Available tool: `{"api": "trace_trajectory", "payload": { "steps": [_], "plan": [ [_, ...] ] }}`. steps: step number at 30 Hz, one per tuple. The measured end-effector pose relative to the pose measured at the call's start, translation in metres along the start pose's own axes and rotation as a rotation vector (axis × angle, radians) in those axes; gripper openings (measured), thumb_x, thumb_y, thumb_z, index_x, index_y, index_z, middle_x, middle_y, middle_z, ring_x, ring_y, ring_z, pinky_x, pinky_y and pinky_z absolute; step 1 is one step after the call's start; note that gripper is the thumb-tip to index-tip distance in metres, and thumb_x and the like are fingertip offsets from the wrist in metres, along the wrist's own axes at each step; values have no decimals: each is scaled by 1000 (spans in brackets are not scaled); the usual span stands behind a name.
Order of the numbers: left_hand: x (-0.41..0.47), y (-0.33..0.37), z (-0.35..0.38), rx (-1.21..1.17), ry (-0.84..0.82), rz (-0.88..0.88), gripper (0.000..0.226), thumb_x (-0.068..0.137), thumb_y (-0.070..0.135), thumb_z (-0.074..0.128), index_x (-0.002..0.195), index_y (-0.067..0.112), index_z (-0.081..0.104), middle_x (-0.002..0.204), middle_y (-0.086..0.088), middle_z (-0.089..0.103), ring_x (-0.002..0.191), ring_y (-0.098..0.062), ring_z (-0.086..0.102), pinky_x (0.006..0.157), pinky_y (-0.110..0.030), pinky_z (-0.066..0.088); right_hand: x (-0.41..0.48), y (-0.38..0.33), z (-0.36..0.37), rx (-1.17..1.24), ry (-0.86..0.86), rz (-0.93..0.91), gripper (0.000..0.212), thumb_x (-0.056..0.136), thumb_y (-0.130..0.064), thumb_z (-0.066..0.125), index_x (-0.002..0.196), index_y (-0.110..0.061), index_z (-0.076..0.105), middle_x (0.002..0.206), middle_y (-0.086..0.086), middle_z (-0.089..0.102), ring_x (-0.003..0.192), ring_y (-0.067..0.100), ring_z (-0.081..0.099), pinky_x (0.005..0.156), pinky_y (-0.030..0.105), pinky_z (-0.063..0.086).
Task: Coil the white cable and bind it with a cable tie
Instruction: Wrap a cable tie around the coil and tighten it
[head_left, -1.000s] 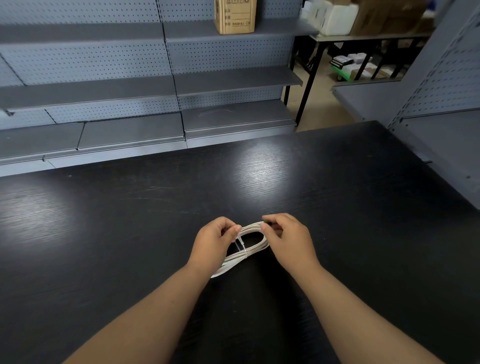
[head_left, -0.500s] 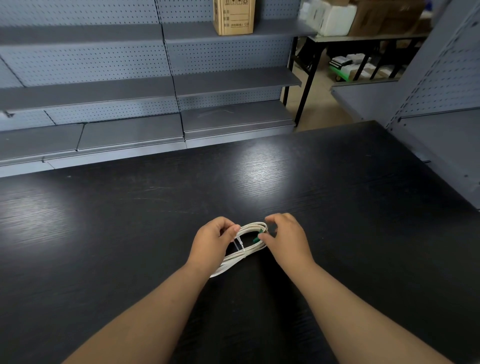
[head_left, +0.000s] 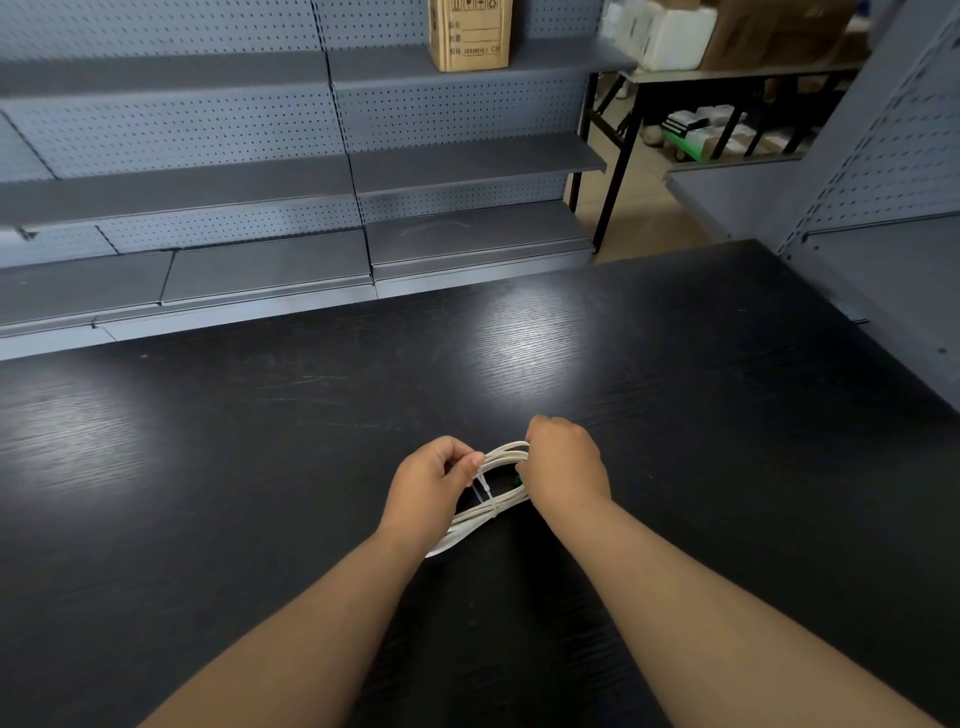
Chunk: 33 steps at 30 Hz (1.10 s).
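Head camera is looking down on us holding the coiled white cable (head_left: 506, 452) over the dark table (head_left: 260, 467). Our left hand (head_left: 428, 486) is pinching the coil's left side between thumb and curled fingers, right by the cable tie (head_left: 485, 488) crossing the strands. Our right hand (head_left: 563, 467) is curling around the coil's right end, partly hiding a small green piece (head_left: 517, 479). We cannot tell whether the tie is pulled tight. A cardboard box (head_left: 470, 34) is sitting on a grey shelf (head_left: 467, 156) behind.
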<state>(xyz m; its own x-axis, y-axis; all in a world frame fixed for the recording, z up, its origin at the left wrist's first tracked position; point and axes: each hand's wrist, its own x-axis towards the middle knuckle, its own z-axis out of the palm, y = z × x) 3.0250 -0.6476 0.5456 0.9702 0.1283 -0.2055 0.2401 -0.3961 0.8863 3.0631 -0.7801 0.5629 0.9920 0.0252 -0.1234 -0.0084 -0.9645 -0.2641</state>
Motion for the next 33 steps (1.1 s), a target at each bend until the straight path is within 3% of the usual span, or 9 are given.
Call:
{"api": "trace_trajectory", "payload": {
  "steps": [14, 20, 24, 27, 30, 33],
  "plan": [
    [-1, -1, 1, 35, 12, 29, 15, 91, 25, 56, 77, 21, 61, 79, 1, 62, 79, -14, 57, 73, -28, 47, -13, 6, 11, -20, 158, -131, 6, 91, -17, 53, 96, -13, 53, 97, 3, 62, 90, 21, 56, 65, 26, 34],
    [0, -1, 1, 42, 16, 33, 15, 91, 25, 56, 77, 23, 60, 79, 0, 61, 77, -15, 57, 73, -31, 48, -7, 14, 0, 215, -49, 23, 25, 82, -32, 69, 95, -16, 56, 98, 0, 57, 92, 16, 54, 70, 25, 39],
    [0, -1, 1, 32, 9, 35, 16, 91, 25, 56, 76, 24, 59, 76, 4, 59, 72, -9, 53, 68, -24, 44, -6, 23, -3, 286, -126, -6, 28, 81, -34, 69, 101, -18, 59, 101, -3, 56, 96, 14, 54, 75, 23, 42],
    [1, -1, 1, 35, 6, 36, 14, 91, 25, 56, 78, 23, 60, 77, 5, 59, 73, -8, 53, 67, -22, 44, -7, 28, -4, 321, -71, -45, 30, 84, -33, 66, 109, -17, 60, 99, -5, 54, 92, 11, 54, 76, 21, 42],
    [1, -1, 1, 49, 3, 31, 13, 91, 26, 56, 82, 19, 62, 79, 4, 60, 75, -9, 55, 69, -23, 45, -11, 32, -6, 348, 29, -77, 20, 89, -31, 60, 103, -16, 64, 94, -7, 55, 88, 9, 54, 74, 19, 42],
    [1, -2, 1, 49, 3, 37, 12, 91, 26, 56, 81, 20, 62, 78, 5, 59, 75, -9, 55, 70, -25, 46, -18, 30, -8, 315, 76, -230, 16, 90, -26, 59, 100, -16, 67, 92, -7, 55, 92, 11, 53, 78, 20, 41]
  ]
}}
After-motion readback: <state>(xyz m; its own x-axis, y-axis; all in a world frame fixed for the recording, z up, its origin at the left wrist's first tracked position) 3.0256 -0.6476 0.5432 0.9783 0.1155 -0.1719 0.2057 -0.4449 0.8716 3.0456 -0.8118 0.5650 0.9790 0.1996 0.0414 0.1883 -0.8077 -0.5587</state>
